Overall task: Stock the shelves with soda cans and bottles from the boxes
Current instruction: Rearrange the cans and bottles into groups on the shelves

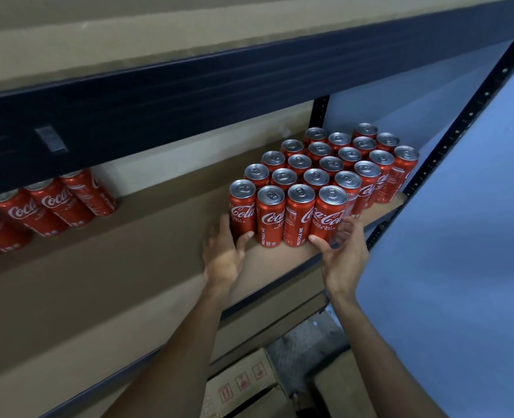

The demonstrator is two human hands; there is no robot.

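Head view. Can block (325,176): upright, at the right end of the shelf (159,251), directly ahead of me. My left grip (224,251): fingers straight, pressing the front-left can (242,206). My right grip (344,257): curled round the front-right can (329,215). Both equally near.
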